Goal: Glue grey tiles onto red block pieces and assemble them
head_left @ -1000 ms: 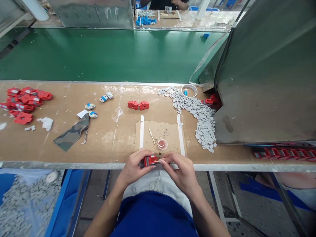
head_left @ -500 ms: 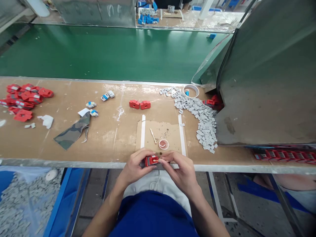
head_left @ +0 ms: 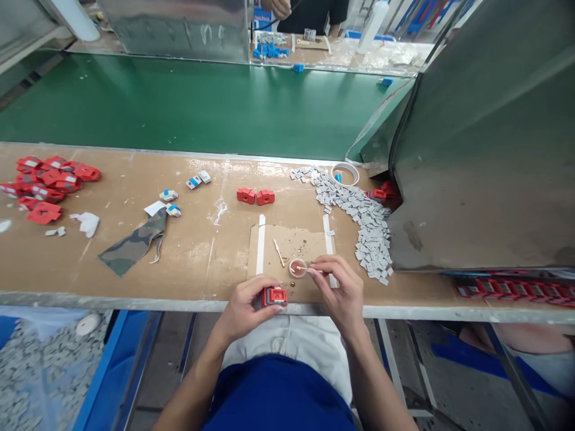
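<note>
A small red housing (head_left: 274, 296) is being gripped in the left hand (head_left: 246, 305) at the lower centre of the frame, right over the near edge of the workbench (head_left: 197, 257). A thin stick (head_left: 303, 269) is being pinched between the fingertips of the right hand (head_left: 342, 290), and its tip is being held in a small round dish (head_left: 297, 267) just above the housing. The dish is being carried by a cardboard mat (head_left: 291, 245) taped down at both sides, where a second stick (head_left: 279, 252) is also lying.

The bench is being covered by a scuffed brown board with pale smears. A heap of grey chips (head_left: 363, 218) is being spread along the centre right, beside a tape roll (head_left: 345, 173). Two red parts (head_left: 256, 196) are being kept at the centre, and a pile of red parts (head_left: 45, 185) at the far left, near a camouflage rag (head_left: 135, 242). A green conveyor belt (head_left: 188, 102) is being shown across the upper half, a grey metal box (head_left: 485, 149) is filling the right, and another person's hand (head_left: 281, 7) is being seen at the top edge. A blue bin (head_left: 103, 365) of grey chips is being kept at the lower left.
</note>
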The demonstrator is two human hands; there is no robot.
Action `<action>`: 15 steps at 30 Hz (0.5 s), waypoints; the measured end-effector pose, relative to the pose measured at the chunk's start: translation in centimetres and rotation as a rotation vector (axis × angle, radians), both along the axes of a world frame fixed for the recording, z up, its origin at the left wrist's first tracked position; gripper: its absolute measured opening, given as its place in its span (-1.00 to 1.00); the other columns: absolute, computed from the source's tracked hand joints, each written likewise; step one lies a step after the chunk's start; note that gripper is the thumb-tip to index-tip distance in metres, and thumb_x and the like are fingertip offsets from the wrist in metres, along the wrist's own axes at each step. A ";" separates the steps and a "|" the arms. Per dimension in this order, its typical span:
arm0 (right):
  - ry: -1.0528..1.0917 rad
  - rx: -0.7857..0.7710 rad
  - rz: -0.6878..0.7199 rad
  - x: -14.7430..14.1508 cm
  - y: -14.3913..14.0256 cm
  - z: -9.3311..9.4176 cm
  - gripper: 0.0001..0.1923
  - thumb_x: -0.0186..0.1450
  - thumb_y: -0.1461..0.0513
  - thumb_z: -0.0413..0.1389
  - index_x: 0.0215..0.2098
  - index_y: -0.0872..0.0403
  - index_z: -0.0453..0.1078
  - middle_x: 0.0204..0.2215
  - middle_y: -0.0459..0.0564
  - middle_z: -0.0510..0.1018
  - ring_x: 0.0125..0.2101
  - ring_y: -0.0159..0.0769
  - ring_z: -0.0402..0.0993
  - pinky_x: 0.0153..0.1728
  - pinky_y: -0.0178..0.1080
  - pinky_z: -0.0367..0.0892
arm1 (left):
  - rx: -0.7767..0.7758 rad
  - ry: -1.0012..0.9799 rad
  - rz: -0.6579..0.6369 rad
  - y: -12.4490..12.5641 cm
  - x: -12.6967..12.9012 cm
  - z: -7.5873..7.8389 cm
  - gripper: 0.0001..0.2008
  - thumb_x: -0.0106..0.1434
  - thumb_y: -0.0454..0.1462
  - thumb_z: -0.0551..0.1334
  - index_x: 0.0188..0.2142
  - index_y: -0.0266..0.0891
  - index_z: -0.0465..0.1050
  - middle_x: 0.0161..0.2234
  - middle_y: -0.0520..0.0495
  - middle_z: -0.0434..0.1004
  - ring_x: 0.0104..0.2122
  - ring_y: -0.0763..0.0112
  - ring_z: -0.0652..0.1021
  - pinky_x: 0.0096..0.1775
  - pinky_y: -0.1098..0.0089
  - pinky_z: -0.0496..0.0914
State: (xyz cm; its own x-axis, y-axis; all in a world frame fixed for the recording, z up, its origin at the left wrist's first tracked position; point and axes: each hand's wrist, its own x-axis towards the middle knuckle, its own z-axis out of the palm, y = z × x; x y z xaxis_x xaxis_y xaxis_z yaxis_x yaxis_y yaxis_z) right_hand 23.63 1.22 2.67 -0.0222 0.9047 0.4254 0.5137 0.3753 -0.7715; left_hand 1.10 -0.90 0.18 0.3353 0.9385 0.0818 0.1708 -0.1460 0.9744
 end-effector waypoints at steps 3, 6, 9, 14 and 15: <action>-0.107 0.002 0.003 0.1 0.5 -0.9 -0.86 0.45 0.19 0.17 -0.07 0.02 0.51 -0.13 0.09 0.59 -0.13 -0.17 0.59 -0.15 -0.13 0.55 | -0.064 -0.052 0.021 -0.5 -0.3 0.2 -0.62 0.27 -0.05 0.41 -0.04 -0.25 0.59 -0.15 -0.21 0.69 -0.19 0.21 0.65 -0.12 0.32 0.49; -0.224 0.047 0.028 0.3 1.2 0.6 -0.62 0.45 0.12 0.17 0.19 0.02 0.39 0.05 0.19 0.53 0.06 -0.04 0.53 0.02 0.00 0.50 | -0.103 -0.084 0.058 -1.5 -1.2 0.6 -0.54 0.27 0.06 0.38 -0.04 -0.24 0.62 -0.20 -0.18 0.68 -0.24 0.23 0.63 -0.17 0.34 0.47; -0.324 0.095 0.177 -1.0 3.5 4.2 -0.71 0.49 0.13 0.10 0.14 0.01 0.40 -0.01 0.14 0.56 -0.02 -0.09 0.56 -0.04 -0.09 0.49 | -0.118 -0.121 0.137 -2.8 -2.8 0.8 -0.44 0.28 0.17 0.29 -0.07 -0.26 0.63 -0.28 -0.15 0.65 -0.32 0.28 0.60 -0.24 0.37 0.45; -0.645 -0.071 0.650 -11.3 11.6 8.8 -0.70 0.45 0.20 0.15 0.13 0.07 0.43 0.05 0.14 0.57 -0.09 -0.13 0.59 -0.08 -0.16 0.44 | -0.205 -0.232 0.205 -5.0 -5.1 1.2 -0.40 0.30 0.19 0.27 0.00 -0.26 0.58 -0.29 -0.15 0.68 -0.32 0.27 0.64 -0.22 0.36 0.48; -0.710 -0.157 0.694 -14.2 13.4 8.9 -0.69 0.46 0.21 0.15 0.14 0.09 0.43 0.08 0.14 0.57 -0.10 -0.16 0.59 -0.04 -0.18 0.41 | -0.221 -0.278 0.208 -5.4 -5.3 1.5 -0.41 0.28 0.18 0.30 0.03 -0.25 0.56 -0.26 -0.15 0.69 -0.29 0.25 0.67 -0.20 0.35 0.50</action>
State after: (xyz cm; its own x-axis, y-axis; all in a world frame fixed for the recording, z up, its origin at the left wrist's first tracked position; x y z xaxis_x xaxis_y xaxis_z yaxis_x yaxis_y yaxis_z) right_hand 9.41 14.61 11.61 -0.7680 0.6403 -0.0142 0.5804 0.6866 -0.4379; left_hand -4.16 -6.32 1.64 0.1299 0.9891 -0.0688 -0.0998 0.0821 0.9916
